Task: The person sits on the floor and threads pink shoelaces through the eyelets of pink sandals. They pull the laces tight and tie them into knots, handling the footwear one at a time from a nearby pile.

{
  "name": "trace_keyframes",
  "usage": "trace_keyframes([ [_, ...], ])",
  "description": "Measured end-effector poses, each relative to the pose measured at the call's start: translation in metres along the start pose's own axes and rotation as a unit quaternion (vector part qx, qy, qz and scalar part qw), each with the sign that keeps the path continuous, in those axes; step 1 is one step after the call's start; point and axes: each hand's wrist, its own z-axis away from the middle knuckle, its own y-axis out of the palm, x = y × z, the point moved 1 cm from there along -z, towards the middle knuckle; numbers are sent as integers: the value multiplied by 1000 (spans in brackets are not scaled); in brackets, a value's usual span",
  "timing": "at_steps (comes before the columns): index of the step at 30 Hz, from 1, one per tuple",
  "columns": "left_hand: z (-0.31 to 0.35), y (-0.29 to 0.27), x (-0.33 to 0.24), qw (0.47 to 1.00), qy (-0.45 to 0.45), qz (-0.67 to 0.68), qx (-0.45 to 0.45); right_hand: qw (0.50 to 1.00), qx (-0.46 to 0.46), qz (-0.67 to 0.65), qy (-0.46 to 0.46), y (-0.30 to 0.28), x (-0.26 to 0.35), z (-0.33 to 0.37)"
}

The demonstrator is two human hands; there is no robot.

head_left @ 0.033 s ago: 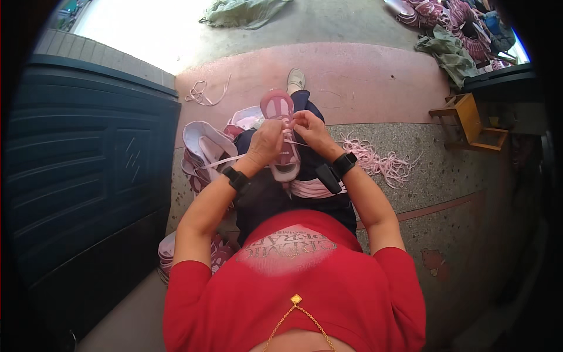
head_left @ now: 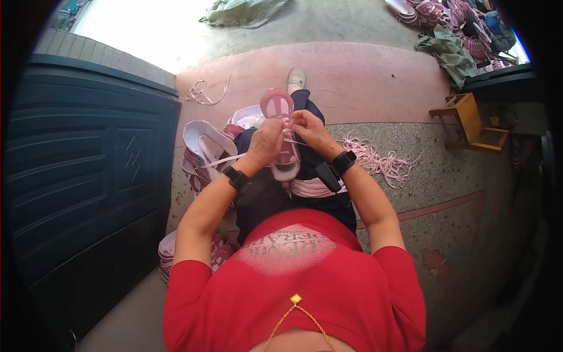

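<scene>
A pink sneaker (head_left: 277,104) rests on my lap with its toe pointing away from me and its heel opening toward me. My left hand (head_left: 268,141) is closed at the sneaker's lacing, fingertips pressed together near the eyelets. Opposite it, my right hand (head_left: 311,129) pinches at the same lacing, with thumb and forefinger close together on a pale pink shoelace (head_left: 298,142). A loose strand runs out on the left past my wrist. The exact grip of the fingertips is too small to make out. A bundle of pink laces (head_left: 316,188) lies across my thigh below the shoe.
More pink-and-white shoe uppers (head_left: 205,144) are piled at my left, with another stack (head_left: 170,252) nearer me. Tangled laces (head_left: 381,161) lie at my right; one loose lace (head_left: 205,94) is farther left. A wooden stool (head_left: 466,120) stands right, a dark blue door (head_left: 88,146) left.
</scene>
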Motion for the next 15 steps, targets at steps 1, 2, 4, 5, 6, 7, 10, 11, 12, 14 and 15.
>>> trace_keyframes([
  [1,2,-1,-1,1000,-8,-1,-5,999,21,-22,8,4,4,-1],
  [2,2,-2,-2,1000,-2,-5,-10,998,40,-42,19,6,2,-3],
  [4,1,1,-3,1000,10,-9,-20,993,77,-79,40,7,-2,-4],
  [5,2,1,-4,1000,9,-12,-16,991,84,-91,44,7,-4,-3],
  [6,2,1,-5,1000,10,-16,-15,989,92,-102,46,7,-5,-3],
  [7,2,0,-5,1000,9,-20,-13,987,101,-113,48,6,-6,-3],
  [10,3,-9,-2,999,-16,-34,10,984,106,-111,86,3,-8,-6],
  [11,6,-12,2,998,-28,-51,13,983,109,-115,95,2,-9,-2],
  [12,8,-16,8,997,-39,-69,13,981,113,-117,101,-1,-7,-1],
  [14,17,-26,21,984,-110,-108,86,977,118,-140,108,1,-6,0],
  [15,21,-27,25,976,-108,-119,144,975,121,-144,117,2,-4,1],
])
